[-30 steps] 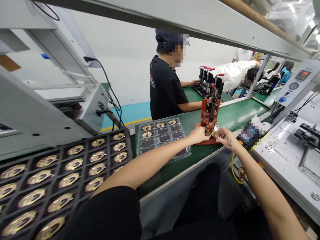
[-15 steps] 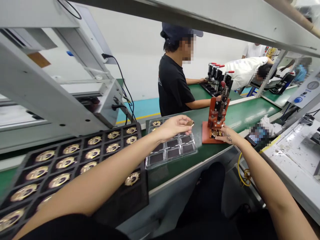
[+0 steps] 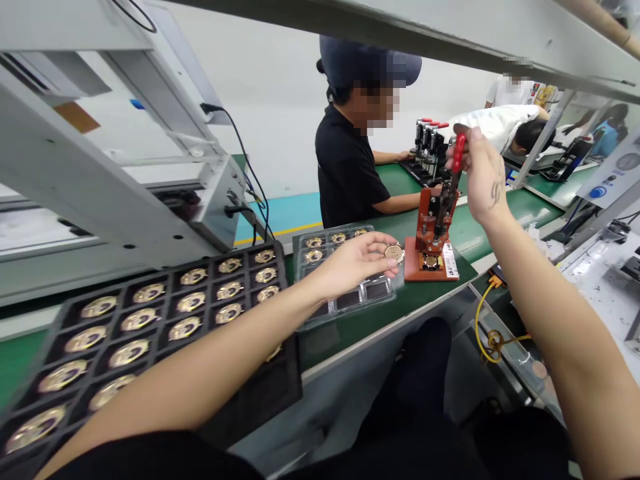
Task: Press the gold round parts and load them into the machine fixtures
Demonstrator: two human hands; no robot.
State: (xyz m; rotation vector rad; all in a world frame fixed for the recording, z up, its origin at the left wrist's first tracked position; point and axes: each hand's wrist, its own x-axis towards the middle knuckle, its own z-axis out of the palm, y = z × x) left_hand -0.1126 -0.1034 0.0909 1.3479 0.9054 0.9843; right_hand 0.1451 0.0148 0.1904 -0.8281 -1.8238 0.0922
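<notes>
My left hand (image 3: 361,261) pinches a round gold watch case (image 3: 395,253) by its edge, above the right side of a clear plastic tray (image 3: 345,303). Just right of it stands an orange-red toggle press (image 3: 426,223) on its base plate. Another gold watch part (image 3: 431,262) sits in the fixture under the press's plunger. My right hand (image 3: 483,170) is closed around the press's red lever handle (image 3: 459,152), which points upward. Several gold watch cases lie in the far compartments of the clear tray, partly behind my left hand.
A black compartment tray (image 3: 165,313) with rows of gold watch cases fills the left of the green bench (image 3: 325,350). Across the bench a co-worker (image 3: 350,153) in a cap works beside several more toggle presses (image 3: 427,150). A yellow hose (image 3: 479,333) hangs at the right.
My right hand has left the fixture at the press's base and risen to its red lever. My left hand has shifted slightly right and tilted the watch case, showing its flat face.
</notes>
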